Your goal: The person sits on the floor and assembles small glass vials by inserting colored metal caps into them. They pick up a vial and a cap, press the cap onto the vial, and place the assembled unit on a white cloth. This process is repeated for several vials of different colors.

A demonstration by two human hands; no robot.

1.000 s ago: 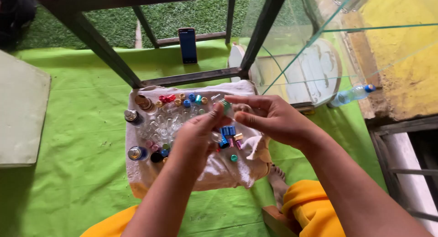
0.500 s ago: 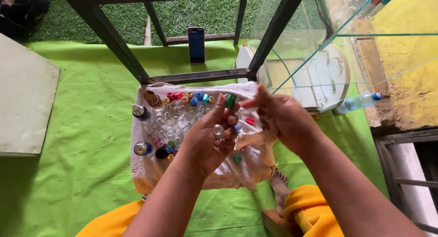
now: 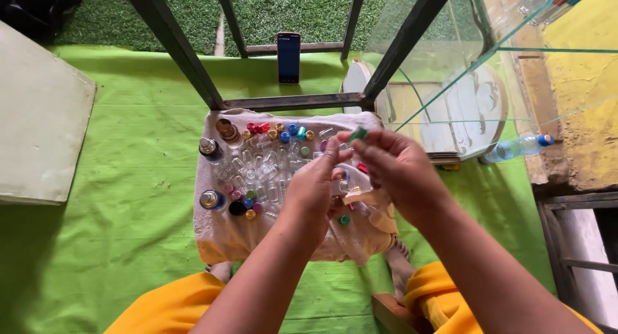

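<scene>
My right hand pinches a small green cap between thumb and fingers. Right beside it, my left hand holds a small clear glass vial at its fingertips, close under the cap. Both hands hover over a beige cloth spread on the green mat. On the cloth lie several tiny clear vials and coloured caps in red, blue, gold and green, plus some small metal-topped bottles at its left edge.
A dark metal frame with glass panes stands behind the cloth. A phone leans upright under it. A plastic water bottle lies at the right. A pale flat board sits at the left. My yellow-clad knees are below.
Both hands have shifted slightly right and drawn together. The green cap has moved from beside the left fingers up over the vial in my left hand.
</scene>
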